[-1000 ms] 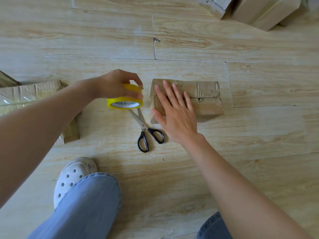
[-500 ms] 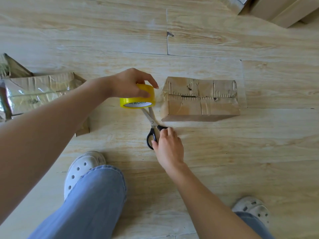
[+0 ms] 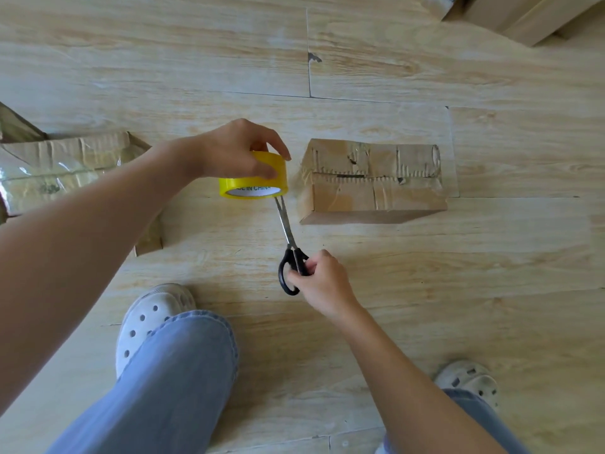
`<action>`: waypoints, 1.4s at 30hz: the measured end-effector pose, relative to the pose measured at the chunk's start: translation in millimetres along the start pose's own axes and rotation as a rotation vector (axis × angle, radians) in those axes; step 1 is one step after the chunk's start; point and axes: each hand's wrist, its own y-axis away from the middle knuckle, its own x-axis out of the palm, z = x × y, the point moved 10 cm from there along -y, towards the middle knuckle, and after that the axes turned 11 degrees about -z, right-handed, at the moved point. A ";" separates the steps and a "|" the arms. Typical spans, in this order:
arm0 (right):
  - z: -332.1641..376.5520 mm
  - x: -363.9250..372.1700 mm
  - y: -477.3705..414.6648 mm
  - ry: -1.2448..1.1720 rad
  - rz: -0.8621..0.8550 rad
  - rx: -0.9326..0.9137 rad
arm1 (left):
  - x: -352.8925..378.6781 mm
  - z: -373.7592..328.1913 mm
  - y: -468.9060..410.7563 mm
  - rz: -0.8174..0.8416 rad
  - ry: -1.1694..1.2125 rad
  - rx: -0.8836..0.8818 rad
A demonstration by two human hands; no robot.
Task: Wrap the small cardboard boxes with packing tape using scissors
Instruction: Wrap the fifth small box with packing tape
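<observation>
A small cardboard box (image 3: 373, 180), covered in clear tape, lies on the wooden floor at centre right. Just left of it my left hand (image 3: 234, 150) grips a yellow roll of packing tape (image 3: 253, 183) from above. Black-handled scissors (image 3: 289, 247) point up toward the roll, their blades closed and the tips hidden under the roll's edge. My right hand (image 3: 322, 283) is closed around the scissor handles, below the box.
Another taped cardboard box (image 3: 75, 165) lies at the left edge. More boxes (image 3: 523, 14) sit at the top right corner. My jeans-clad legs and white clogs (image 3: 147, 319) fill the bottom of the view.
My right hand left the top of the box, came down to the scissors and took hold of their handles. The left hand kept its grip on the tape roll.
</observation>
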 end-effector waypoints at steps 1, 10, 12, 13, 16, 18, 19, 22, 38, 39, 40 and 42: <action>-4.1 3.1 8.9 -0.124 0.082 0.055 | 0.0 -0.9 0.3 0.002 0.006 -0.001; -2.3 -3.4 50.6 -0.628 0.299 0.217 | 4.0 -3.3 -3.5 -0.014 -0.008 -0.008; 11.7 -9.3 45.6 -0.690 0.293 0.175 | 5.3 -1.9 -4.8 -0.020 0.005 -0.012; 19.4 -11.6 41.5 -0.711 0.290 0.169 | 5.3 -1.6 -5.4 -0.024 0.010 -0.011; 38.0 -18.8 30.1 -0.735 0.267 0.193 | 4.1 -2.7 -7.0 -0.036 0.011 -0.005; 46.0 -24.2 24.5 -0.700 0.240 0.167 | 5.2 -4.3 -7.2 -0.033 0.019 -0.001; 49.2 -27.5 22.5 -0.679 0.222 0.147 | 6.7 -5.1 -7.1 -0.030 0.025 0.000; 50.7 -37.3 16.6 -0.635 0.135 0.115 | 11.6 -6.2 -7.3 -0.031 0.029 -0.007; 38.8 -60.5 10.0 -0.309 -0.089 -0.022 | -1.0 34.8 -9.9 -0.180 -0.293 -0.143; 37.1 -59.9 9.9 -0.260 -0.096 -0.021 | -2.5 30.5 -11.0 -0.200 -0.277 -0.141; 34.9 -57.7 9.6 -0.227 -0.091 -0.008 | -3.5 24.7 -12.3 -0.218 -0.285 -0.139; 30.3 -49.7 9.3 -0.138 -0.056 0.013 | -3.2 13.6 -15.3 -0.238 -0.349 -0.122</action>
